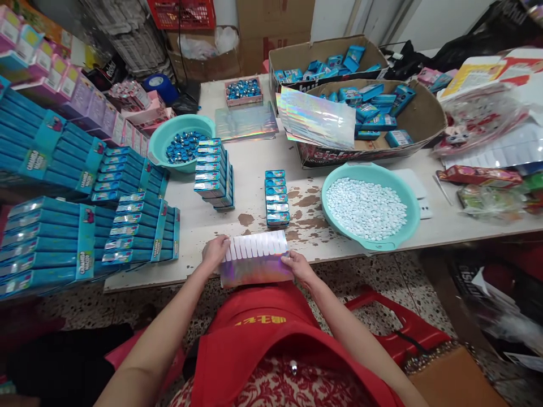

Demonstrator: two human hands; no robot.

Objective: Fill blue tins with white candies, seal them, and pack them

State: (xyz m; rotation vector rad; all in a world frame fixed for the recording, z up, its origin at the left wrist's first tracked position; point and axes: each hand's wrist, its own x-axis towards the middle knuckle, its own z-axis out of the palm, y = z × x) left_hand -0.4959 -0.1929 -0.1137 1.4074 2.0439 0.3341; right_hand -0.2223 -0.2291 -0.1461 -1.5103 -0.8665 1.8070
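Observation:
Between my two hands a shiny holographic sheet (257, 270) is stretched at the table's front edge, with a row of white strips along its far part. My left hand (215, 252) pinches its left edge, and my right hand (297, 265) grips the right edge with the thumb on top. Just beyond the sheet stands a short row of small blue boxes (277, 199). Left of that row is a taller stack of blue boxes (214, 175). A turquoise basin (413, 217) of small white pieces sits to the right.
Piled blue display boxes (42, 243) fill the left side. Behind are a turquoise bowl (155, 141) of blue-and-silver pieces, a small pink box (244, 102), and more holographic sheets (246, 121). Cardboard boxes (428, 121) hold blue packets at the back right. A red chair (419, 322) stands below.

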